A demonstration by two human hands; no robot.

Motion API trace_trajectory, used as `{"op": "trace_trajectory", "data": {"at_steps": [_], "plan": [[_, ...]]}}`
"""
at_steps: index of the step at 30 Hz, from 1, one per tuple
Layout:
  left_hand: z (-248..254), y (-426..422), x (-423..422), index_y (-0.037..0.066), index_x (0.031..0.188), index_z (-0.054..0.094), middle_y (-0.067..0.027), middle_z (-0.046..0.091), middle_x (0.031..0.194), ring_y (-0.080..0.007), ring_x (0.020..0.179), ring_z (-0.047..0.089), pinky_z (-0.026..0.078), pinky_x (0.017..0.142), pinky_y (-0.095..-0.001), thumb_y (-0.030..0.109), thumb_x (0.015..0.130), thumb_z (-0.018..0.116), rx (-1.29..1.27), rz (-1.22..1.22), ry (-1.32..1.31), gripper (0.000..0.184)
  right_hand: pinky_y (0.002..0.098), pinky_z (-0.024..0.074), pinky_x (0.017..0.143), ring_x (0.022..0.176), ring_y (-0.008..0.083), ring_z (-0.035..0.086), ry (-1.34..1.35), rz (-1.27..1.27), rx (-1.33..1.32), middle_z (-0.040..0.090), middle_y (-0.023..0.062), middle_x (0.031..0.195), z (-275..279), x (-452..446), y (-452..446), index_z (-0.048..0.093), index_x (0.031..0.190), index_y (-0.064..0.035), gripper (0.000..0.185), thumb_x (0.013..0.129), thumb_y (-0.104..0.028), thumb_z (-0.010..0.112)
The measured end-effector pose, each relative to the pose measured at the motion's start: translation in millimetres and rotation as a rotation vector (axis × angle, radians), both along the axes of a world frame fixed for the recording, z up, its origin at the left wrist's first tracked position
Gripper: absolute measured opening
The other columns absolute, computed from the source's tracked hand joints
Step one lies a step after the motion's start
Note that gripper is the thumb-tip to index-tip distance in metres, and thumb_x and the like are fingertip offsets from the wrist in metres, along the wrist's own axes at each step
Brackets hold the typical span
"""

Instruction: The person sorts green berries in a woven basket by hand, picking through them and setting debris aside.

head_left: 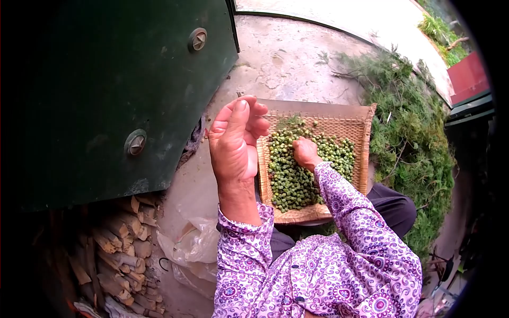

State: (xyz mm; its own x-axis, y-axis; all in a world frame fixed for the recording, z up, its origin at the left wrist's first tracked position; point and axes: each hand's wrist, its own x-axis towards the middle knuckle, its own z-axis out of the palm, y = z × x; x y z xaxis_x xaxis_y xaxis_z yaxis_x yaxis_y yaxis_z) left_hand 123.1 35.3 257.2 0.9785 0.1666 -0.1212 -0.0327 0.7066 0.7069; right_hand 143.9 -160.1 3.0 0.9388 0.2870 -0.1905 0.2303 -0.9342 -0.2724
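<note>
A woven, shallow basket [368, 139] lies in front of me, spread with many small round green cones [297, 183], a few of them darker. Over the middle of these cones is my right hand [306, 153], its fingers bent and closed at the pile. Whatever they grip is hidden. My left hand [235, 140] is raised beside the basket's left edge, palm turned inward. Its fingers are loosely curved, apart from the palm, and nothing shows in them. A little sprig of green foliage [289, 123] lies at the far side of the cones.
Cut evergreen branches [408, 143] are heaped along the right of the basket. At left stands a dark green metal door [106, 79] with star-shaped knobs. Stacked firewood [124, 244] and a clear plastic bag [191, 246] lie below it on the concrete floor [297, 58].
</note>
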Motion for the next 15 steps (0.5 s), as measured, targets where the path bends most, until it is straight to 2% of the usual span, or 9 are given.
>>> {"op": "trace_trajectory", "data": {"at_steps": [3, 5, 9, 10, 13, 14, 15], "plan": [[1, 1, 0, 0.001, 0.093, 0.060, -0.0098, 0.063, 0.079, -0.0129, 0.062, 0.058, 0.048, 0.056, -0.0240, 0.017, 0.085, 0.056, 0.000, -0.005, -0.010, 0.018, 0.0423, 0.0450, 0.064, 0.075, 0.0306, 0.056, -0.039, -0.076, 0.085, 0.055, 0.0120, 0.077, -2, -5, -5, 0.059, 0.067, -0.0081, 0.004, 0.065, -0.010, 0.056], [1, 1, 0, 0.002, 0.092, 0.060, -0.0079, 0.063, 0.079, -0.0108, 0.061, 0.059, 0.049, 0.055, -0.0215, 0.016, 0.085, 0.057, -0.021, -0.008, -0.014, 0.016, 0.0417, 0.0447, 0.064, 0.074, 0.0301, 0.056, -0.023, -0.135, 0.255, 0.055, 0.0104, 0.078, 0, -8, -11, 0.060, 0.069, -0.0084, 0.006, 0.065, -0.011, 0.060], [2, 1, 0, 0.002, 0.091, 0.060, -0.0079, 0.063, 0.078, -0.0107, 0.061, 0.059, 0.048, 0.055, -0.0211, 0.016, 0.085, 0.057, -0.019, -0.013, -0.023, 0.016, 0.0368, 0.0457, 0.062, 0.068, 0.0276, 0.057, 0.032, -0.206, 0.399, 0.058, 0.0116, 0.071, 9, -13, -19, 0.063, 0.070, -0.0059, 0.010, 0.063, -0.013, 0.063], [2, 1, -1, 0.002, 0.091, 0.060, -0.0078, 0.063, 0.078, -0.0107, 0.061, 0.059, 0.048, 0.056, -0.0212, 0.016, 0.085, 0.057, -0.017, -0.017, -0.025, 0.016, 0.0341, 0.0471, 0.059, 0.062, 0.0240, 0.059, 0.036, -0.248, 0.461, 0.060, 0.0111, 0.064, 8, -16, -23, 0.064, 0.068, -0.0057, 0.009, 0.064, -0.013, 0.064], [2, 1, 0, 0.002, 0.091, 0.060, -0.0080, 0.063, 0.078, -0.0108, 0.062, 0.059, 0.048, 0.056, -0.0214, 0.015, 0.085, 0.057, -0.033, -0.025, -0.034, 0.015, 0.0314, 0.0469, 0.058, 0.059, 0.0191, 0.058, 0.115, -0.336, 0.567, 0.059, 0.0092, 0.062, 11, -22, -34, 0.064, 0.069, -0.0042, 0.011, 0.064, -0.014, 0.064], [2, 0, 0, 0.002, 0.091, 0.060, -0.0080, 0.063, 0.078, -0.0108, 0.062, 0.059, 0.048, 0.056, -0.0214, 0.015, 0.085, 0.057, -0.033, -0.025, -0.034, 0.015, 0.0287, 0.0459, 0.054, 0.054, 0.0142, 0.056, 0.059, -0.307, 0.580, 0.058, 0.0066, 0.059, 10, -23, -37, 0.062, 0.069, -0.0023, 0.009, 0.065, -0.011, 0.063], [2, -1, 0, 0.002, 0.091, 0.061, -0.0081, 0.063, 0.078, -0.0109, 0.062, 0.059, 0.048, 0.056, -0.0215, 0.015, 0.085, 0.057, -0.039, -0.016, -0.022, 0.015, 0.0287, 0.0459, 0.054, 0.054, 0.0142, 0.056, 0.059, -0.307, 0.581, 0.058, 0.0066, 0.059, 8, -24, -38, 0.062, 0.069, -0.0023, 0.009, 0.065, -0.011, 0.063]]}}
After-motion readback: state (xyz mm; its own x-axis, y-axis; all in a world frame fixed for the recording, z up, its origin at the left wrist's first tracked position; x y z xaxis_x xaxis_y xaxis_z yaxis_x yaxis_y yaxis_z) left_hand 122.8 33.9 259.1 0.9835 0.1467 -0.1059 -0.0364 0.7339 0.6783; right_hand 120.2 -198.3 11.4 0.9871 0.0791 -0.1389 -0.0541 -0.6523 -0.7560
